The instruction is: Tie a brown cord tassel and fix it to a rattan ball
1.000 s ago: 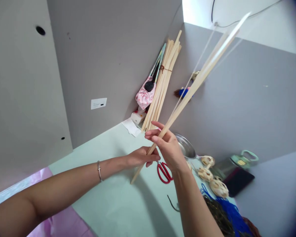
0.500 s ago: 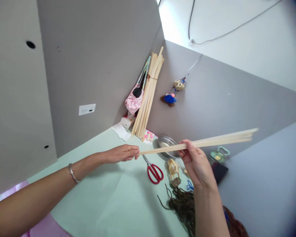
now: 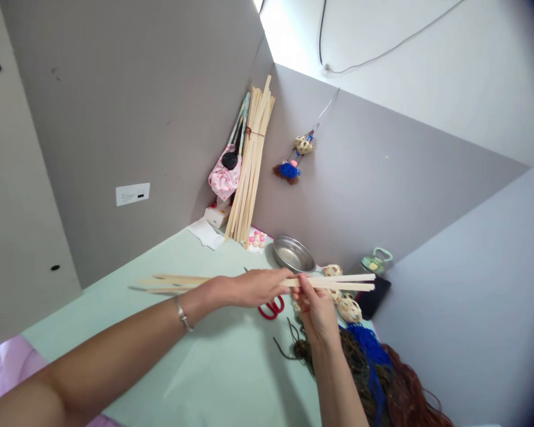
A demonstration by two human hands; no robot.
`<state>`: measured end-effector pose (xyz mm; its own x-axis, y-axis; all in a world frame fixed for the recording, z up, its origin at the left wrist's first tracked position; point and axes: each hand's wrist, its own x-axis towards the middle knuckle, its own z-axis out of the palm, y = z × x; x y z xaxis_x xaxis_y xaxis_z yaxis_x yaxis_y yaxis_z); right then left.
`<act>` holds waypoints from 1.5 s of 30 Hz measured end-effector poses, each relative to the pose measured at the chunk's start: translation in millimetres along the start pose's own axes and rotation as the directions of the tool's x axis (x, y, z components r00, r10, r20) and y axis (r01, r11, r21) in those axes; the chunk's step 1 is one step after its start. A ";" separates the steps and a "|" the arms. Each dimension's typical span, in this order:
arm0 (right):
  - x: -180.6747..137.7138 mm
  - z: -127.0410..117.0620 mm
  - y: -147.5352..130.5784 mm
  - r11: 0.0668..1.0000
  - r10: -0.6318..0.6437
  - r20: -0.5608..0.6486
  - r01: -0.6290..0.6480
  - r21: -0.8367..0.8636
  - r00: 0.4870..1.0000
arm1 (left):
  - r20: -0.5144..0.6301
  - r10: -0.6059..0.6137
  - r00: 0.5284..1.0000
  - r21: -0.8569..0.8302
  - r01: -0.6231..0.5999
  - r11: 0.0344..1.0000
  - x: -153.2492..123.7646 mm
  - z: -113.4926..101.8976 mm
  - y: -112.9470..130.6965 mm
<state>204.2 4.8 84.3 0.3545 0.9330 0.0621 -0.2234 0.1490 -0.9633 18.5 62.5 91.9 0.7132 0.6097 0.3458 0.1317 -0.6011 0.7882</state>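
Several flat pale bamboo strips (image 3: 345, 283) lie roughly level across the view, above the table. My left hand (image 3: 260, 287) is closed round their middle, and their far ends fan out past my left wrist. Close beside it, my right hand (image 3: 317, 305) pinches the same strips between thumb and fingers. Below the hands lie red-handled scissors (image 3: 273, 308), partly covered by my left hand. Small woven balls (image 3: 349, 308) rest just right of my right hand, some partly behind the strips.
A metal bowl (image 3: 293, 254) stands behind the hands. A tied strip bundle (image 3: 253, 160) leans in the corner by a pink pouch (image 3: 225, 178). Brown and blue yarn (image 3: 370, 347) lies at right, near a green-lidded bottle (image 3: 376, 261). A woven ornament (image 3: 303, 144) hangs on the wall.
My hands have come together at the strips' middle; my left hand moved right from their left end. The strips now reach out leftward past my wrist. The view has shifted slightly right.
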 end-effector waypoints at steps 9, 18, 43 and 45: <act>7.5 -46.2 42.2 0.787 -0.100 0.166 0.180 -0.590 0.981 | 0.047 -0.071 0.996 0.306 0.053 0.951 41.7 0.8 0.6; 10.4 -8.2 82.7 0.212 0.008 0.339 0.330 -0.920 0.941 | 0.101 -0.147 0.984 0.230 0.121 0.966 40.6 -2.3 -8.3; -93.4 -59.0 36.3 0.934 0.112 0.037 -0.092 -0.345 0.993 | 0.375 -0.017 0.927 -0.282 0.131 0.950 44.4 18.9 -24.0; -91.5 -50.9 34.7 0.944 0.129 -0.003 -0.124 -0.307 0.992 | 0.428 -0.037 0.903 -0.262 0.163 0.951 43.5 21.1 -23.9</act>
<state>210.3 -92.0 31.9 0.3258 0.9433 -0.0636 0.0244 -0.0756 -0.9968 60.9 92.5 77.4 0.9338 0.3517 0.0652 0.0614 -0.3371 0.9395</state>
